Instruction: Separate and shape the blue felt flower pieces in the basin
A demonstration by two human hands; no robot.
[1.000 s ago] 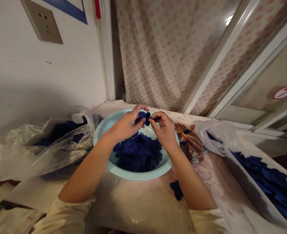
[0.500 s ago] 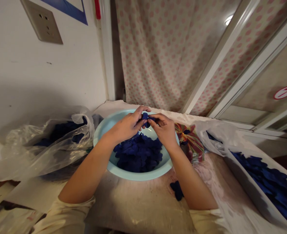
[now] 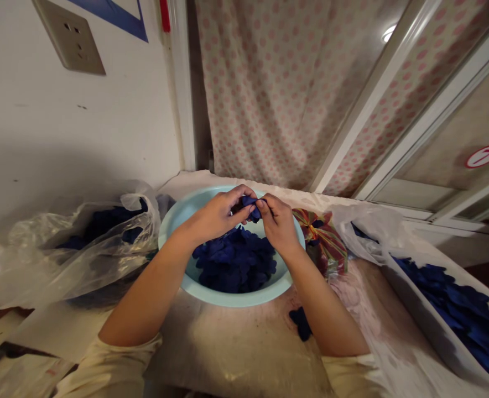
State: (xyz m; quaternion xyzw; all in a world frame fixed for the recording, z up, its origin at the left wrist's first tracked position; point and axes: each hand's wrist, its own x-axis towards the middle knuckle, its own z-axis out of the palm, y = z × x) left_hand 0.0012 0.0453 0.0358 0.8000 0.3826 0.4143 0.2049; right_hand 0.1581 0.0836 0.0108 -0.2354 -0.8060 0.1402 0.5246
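Above the far side of a light blue basin (image 3: 236,299), both hands meet on a dark blue fabric piece (image 3: 253,209). My left hand (image 3: 228,213) pinches its left side between thumb and fingers. My right hand (image 3: 280,224) grips its right edge, thumb on top. The held piece looks soft, with rounded lobes; the fingers cover part of it. Below the hands, a heap of dark blue petal-shaped pieces (image 3: 236,260) lies in the basin. One loose dark blue piece (image 3: 301,323) rests on the table beside my right forearm.
At left sits a clear plastic bag (image 3: 78,276) with dark blue pieces inside. A red and green striped bag (image 3: 331,237) and another clear bag (image 3: 369,221) stand right of the basin. A white box (image 3: 410,298) full of blue pieces is at far right. Behind hangs a dotted curtain (image 3: 261,99).
The fabric piece between my fingers has been turned and folded. My left fingers have closed in nearer the right hand, and the right thumb has shifted up onto the piece.
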